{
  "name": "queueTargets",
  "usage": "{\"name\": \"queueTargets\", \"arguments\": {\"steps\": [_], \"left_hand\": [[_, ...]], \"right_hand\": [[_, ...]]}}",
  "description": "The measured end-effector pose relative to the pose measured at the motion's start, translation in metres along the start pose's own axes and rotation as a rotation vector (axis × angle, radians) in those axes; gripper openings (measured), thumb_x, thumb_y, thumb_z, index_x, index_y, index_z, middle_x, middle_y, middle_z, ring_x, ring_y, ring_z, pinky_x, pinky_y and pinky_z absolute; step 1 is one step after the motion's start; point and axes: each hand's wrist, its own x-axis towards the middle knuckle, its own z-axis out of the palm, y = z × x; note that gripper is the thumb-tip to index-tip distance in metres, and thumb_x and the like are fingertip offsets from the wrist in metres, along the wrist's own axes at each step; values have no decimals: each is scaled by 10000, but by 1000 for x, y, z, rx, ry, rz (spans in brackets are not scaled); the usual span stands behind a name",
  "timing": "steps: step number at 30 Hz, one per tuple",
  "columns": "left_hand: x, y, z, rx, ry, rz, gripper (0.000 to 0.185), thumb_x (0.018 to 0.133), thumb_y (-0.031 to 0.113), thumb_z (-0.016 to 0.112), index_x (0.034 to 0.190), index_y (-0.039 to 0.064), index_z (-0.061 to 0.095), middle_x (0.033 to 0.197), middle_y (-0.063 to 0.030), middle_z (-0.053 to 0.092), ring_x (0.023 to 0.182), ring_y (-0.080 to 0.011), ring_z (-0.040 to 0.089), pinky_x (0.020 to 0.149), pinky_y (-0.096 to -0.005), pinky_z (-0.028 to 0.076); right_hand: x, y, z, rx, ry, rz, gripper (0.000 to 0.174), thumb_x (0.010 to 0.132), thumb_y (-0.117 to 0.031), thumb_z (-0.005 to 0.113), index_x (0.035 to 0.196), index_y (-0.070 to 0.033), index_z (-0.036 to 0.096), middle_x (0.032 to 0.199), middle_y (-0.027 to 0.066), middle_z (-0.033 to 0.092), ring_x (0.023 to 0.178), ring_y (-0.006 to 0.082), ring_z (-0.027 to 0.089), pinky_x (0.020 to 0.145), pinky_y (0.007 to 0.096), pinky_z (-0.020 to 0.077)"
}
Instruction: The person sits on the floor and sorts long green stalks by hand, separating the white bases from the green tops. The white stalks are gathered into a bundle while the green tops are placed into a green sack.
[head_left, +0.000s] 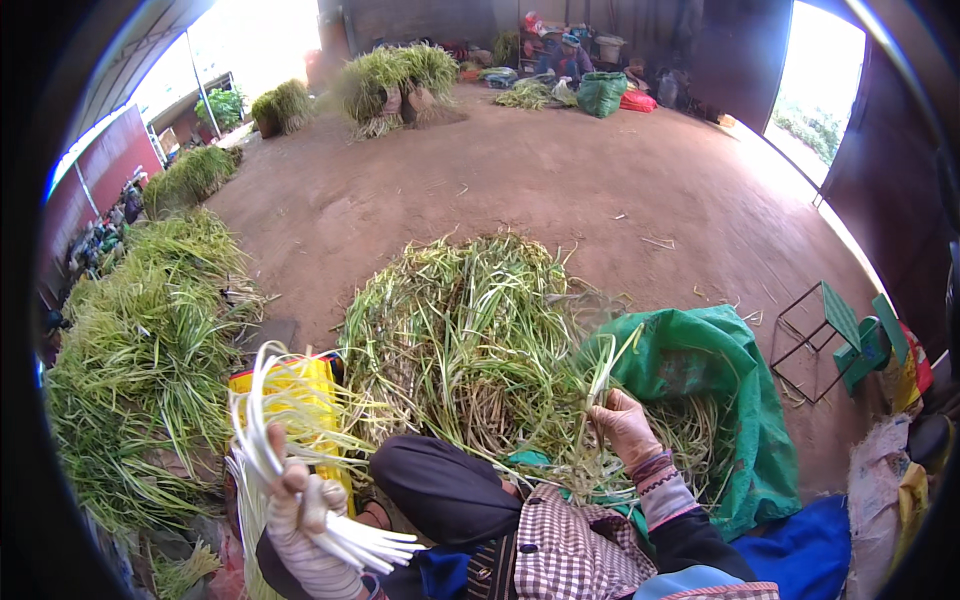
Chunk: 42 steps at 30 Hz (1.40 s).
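My left hand (304, 510), wrapped in pale cloth strips, grips a bundle of long stalks (367, 544), whose thick white ends fan out at the lower right. Its pale yellowish leaf ends curl up above the fingers. My right hand (624, 431) pinches a few green-and-white leafy stalks (600, 379) between thumb and fingers. Just beyond my knees lies a big heap of tangled green and withered leaves (469, 322). Beside my right forearm, a green woven sack (761, 420) gapes wide, with withered stalks at its mouth. Near my left hand stands a yellow container (322, 390) with pale stalks over it.
Piled leafy bundles (150, 337) line the left side, and more bundles (401, 82) stand farther back on the earthen floor (525, 172). A metal-framed green stool (840, 315) sits at the right. At the back, a person (570, 60) sits behind another green sack (601, 94).
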Motion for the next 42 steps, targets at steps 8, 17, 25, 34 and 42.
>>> {"name": "queueTargets", "arguments": {"steps": [8,17,25,34,42], "left_hand": [[-1,-53,6,284,193,-169,637,984,204,639,1535,90,341,1019,-36,693,590,-86,580,724,-327,563],[-4,-119,15,278,96,-505,612,958,60,657,1484,36,346,1041,-151,647,789,-291,711,605,-371,630],[-12,-165,18,577,154,-479,664,867,62,762,1423,1,403,1118,-150,652,685,-146,635,577,-258,546],[-23,-169,8,886,120,-506,271,866,21,751,1116,17,646,849,-36,673,645,-84,610,534,-235,506],[-31,-181,17,714,109,-467,546,890,-50,672,1395,-3,469,946,-121,673,656,-135,624,557,-239,536]], "right_hand": [[-30,-24,46,213,-160,-21,332,902,-38,727,1216,-3,625,1034,14,683,869,96,653,774,226,538],[-62,-31,81,-177,-175,-85,431,866,-14,761,1272,-1,616,1045,-18,667,859,55,592,769,221,515],[-88,-21,93,-227,-231,-103,351,834,-51,815,1122,-26,617,909,-52,602,830,42,542,729,219,491],[-119,-34,110,-530,-212,-164,179,871,-43,772,938,10,615,768,16,653,646,83,642,559,229,519],[-121,-18,93,27,-41,35,139,918,-83,715,1021,2,676,832,-6,650,697,70,566,641,230,467]]}}
